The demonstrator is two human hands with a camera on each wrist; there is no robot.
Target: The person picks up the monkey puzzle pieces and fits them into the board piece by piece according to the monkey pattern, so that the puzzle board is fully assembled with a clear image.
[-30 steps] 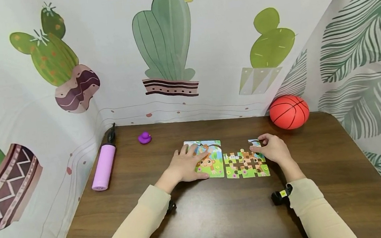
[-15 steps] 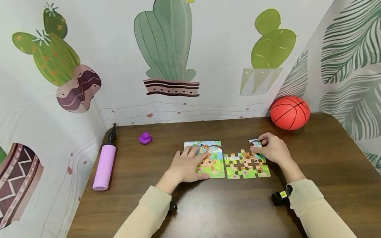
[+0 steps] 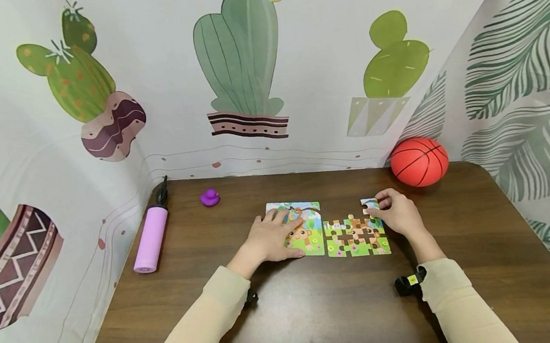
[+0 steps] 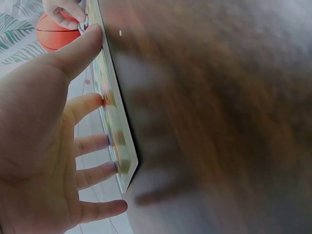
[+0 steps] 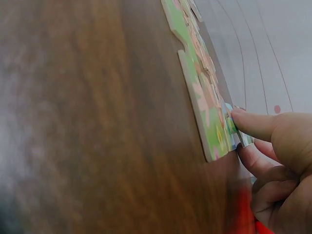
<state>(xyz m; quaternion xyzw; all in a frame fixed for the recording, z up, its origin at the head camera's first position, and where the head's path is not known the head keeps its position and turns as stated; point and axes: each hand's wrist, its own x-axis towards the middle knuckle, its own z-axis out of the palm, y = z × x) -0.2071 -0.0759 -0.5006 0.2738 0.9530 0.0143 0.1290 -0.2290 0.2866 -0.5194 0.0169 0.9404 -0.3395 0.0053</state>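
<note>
My left hand (image 3: 274, 239) lies with spread fingers on a monkey picture board (image 3: 315, 240); in the left wrist view its fingertips meet the board's (image 4: 117, 134) face. Right of it lies a jigsaw puzzle (image 3: 357, 248) of the same monkey scene, with its lower rows joined and a gap along the top left. At the puzzle's top right corner, my right hand (image 3: 402, 215) pinches a blue-and-white puzzle piece (image 3: 369, 204) between thumb and fingers. The right wrist view has the thumb on this piece (image 5: 247, 140), close against the puzzle's (image 5: 207, 105) edge.
A red toy basketball (image 3: 419, 162) sits at the back right of the wooden table (image 3: 313, 311). Toward the back left are a purple rubber duck (image 3: 210, 197) and a pink hand pump (image 3: 151, 239). A patterned cloth (image 3: 316, 79) hangs behind the table.
My right hand has shifted very slightly up and to the right with the puzzle piece. The left hand stays in place on the picture board.
</note>
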